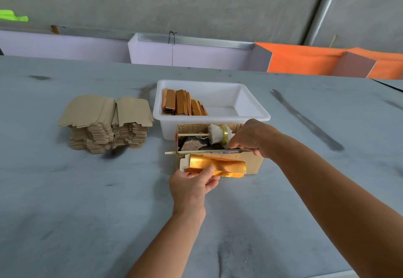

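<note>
At the table (pixel 87 212): my left hand (pixel 192 185) grips a gold blank (pixel 216 166), thumb pressed on its shiny face and the other fingers curled beneath its near edge. The blank lies tilted just beyond my left fingertips, its far edge against the near wall of an open cardboard box (pixel 250 162).

My right hand (pixel 250 138) is at the top of that box, fingers bent down over the near wall and into the inside. They are right beside a roll of tape (pixel 224 133), which sits on a stick (pixel 192 134) running across the box to the left of my right fingers. Whether those fingers pinch anything I cannot tell (the knuckles hide the tips).

Just beyond my right hand, touching the back of the box, stands a white tub (pixel 250 111). Folded gold cartons (pixel 183 103) stand on edge in its left end, well beyond my left fingers.

Far to the left of both hands, a stack (pixel 106 122) of flat brown blanks rests on the table, apart from the tub.
</note>
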The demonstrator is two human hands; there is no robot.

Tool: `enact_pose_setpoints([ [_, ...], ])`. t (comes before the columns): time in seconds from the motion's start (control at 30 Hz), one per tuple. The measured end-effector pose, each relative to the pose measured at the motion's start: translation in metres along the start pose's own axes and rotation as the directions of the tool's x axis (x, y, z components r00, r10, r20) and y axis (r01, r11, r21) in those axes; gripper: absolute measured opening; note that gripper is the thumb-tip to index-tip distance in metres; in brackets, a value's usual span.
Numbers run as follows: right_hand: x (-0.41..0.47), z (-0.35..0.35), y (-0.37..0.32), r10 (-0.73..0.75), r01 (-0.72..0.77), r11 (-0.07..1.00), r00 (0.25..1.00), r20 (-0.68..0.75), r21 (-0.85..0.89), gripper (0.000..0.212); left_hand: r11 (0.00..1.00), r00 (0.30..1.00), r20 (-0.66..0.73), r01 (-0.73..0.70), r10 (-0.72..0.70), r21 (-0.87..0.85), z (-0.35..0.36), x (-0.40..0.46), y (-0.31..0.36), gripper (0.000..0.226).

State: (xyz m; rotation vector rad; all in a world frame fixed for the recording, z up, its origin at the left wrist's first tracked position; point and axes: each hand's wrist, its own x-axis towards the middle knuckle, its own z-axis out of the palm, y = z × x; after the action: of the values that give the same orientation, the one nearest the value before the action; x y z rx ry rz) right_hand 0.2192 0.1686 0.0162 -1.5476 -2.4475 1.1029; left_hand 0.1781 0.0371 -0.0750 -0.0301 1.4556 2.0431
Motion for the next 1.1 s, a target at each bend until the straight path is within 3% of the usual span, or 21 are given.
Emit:
enact_pose_setpoints([
  [0.37, 0.005, 0.019, 0.010, -0.073, 0.085, 0.993, 0.986, -0.152, 0.080, 0.013, 0.999, 0.999, -0.038, -0.036, 0.036, 0.009, 0.004, 0.000, -0.004, 0.021],
  [0.57, 0.002, 0.026, 0.015, -0.072, 0.099, 0.991, 0.964, -0.257, 0.095, 0.021, 0.999, 0.998, -0.056, -0.034, 0.035, 0.011, 0.007, 0.001, -0.004, 0.027],
  [0.83, -0.022, 0.026, 0.016, -0.018, 0.086, 0.959, 0.970, -0.243, 0.271, 0.010, 0.999, 0.997, -0.073, -0.033, 0.033, 0.000, 0.009, 0.002, -0.006, 0.029],
  [1.1, -0.046, 0.037, 0.028, 0.038, 0.059, 0.861, 0.983, -0.179, 0.505, 0.017, 1.000, 0.995, -0.100, -0.003, 0.004, 0.011, 0.009, 0.003, -0.006, 0.030],
])
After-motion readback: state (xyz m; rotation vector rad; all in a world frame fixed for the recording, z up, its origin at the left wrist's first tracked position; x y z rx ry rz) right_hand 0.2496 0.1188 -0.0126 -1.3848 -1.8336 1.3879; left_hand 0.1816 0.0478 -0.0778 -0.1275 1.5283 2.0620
